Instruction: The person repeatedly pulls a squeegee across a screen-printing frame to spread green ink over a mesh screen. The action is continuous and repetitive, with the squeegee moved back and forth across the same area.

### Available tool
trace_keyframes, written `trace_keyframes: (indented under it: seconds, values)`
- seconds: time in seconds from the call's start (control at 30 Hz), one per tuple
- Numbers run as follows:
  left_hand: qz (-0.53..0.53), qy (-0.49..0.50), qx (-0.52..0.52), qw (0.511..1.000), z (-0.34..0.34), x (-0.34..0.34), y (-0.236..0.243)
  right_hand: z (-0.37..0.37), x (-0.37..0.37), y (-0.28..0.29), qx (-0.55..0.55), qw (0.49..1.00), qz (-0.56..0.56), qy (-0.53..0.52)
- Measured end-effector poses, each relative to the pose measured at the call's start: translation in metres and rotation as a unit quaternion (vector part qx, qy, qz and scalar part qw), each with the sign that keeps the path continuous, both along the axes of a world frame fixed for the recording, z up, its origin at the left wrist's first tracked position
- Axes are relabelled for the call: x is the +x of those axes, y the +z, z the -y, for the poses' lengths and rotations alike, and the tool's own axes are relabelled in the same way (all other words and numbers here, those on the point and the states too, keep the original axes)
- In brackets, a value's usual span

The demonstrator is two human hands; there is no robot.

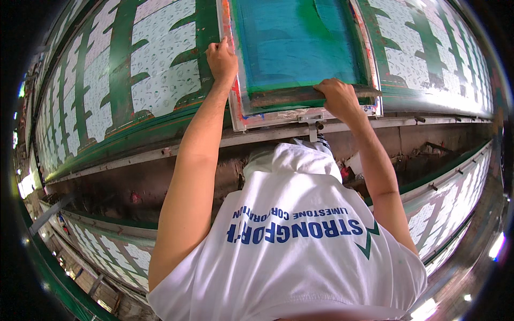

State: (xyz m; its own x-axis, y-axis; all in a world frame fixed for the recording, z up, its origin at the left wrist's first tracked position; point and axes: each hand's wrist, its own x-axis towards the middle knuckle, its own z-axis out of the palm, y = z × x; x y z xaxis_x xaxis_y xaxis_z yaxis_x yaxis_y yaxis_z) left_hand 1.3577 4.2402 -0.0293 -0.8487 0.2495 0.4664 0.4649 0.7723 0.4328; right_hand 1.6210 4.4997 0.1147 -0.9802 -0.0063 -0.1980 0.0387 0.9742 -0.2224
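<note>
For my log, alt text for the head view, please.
A person's left hand touches the left edge of a framed screen; the right hand holds a dark bar across its near end. Patterned pieces lie on the green table.

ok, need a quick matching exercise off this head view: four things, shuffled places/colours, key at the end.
Things
1. left hand
2. right hand
3. screen mesh
4. shirt

Places and colours
A. blue and green
B. at the left edge of the frame
C. white with dark blue lettering
D. on the dark bar lying across the frame's near end

Pairs: 1-B, 2-D, 3-A, 4-C
</note>
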Motion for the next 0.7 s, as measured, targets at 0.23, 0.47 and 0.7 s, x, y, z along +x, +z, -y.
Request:
trace_keyframes:
  seconds: [0.23,0.47,0.7]
  values:
    - [-0.021,0.015,0.007,1.0,-0.002,0.001,0.003,-0.005,0.003,0.012,-0.012,0.999,0.051,-0.006]
    - [-0.03,0.011,-0.023,0.999,-0.002,0.0,0.006,0.001,0.048,-0.016,-0.043,0.994,-0.085,0.045]
    - [0.006,0.026,-0.056,0.998,-0.003,0.0,0.011,-0.019,0.079,-0.025,-0.106,0.985,-0.027,0.132]
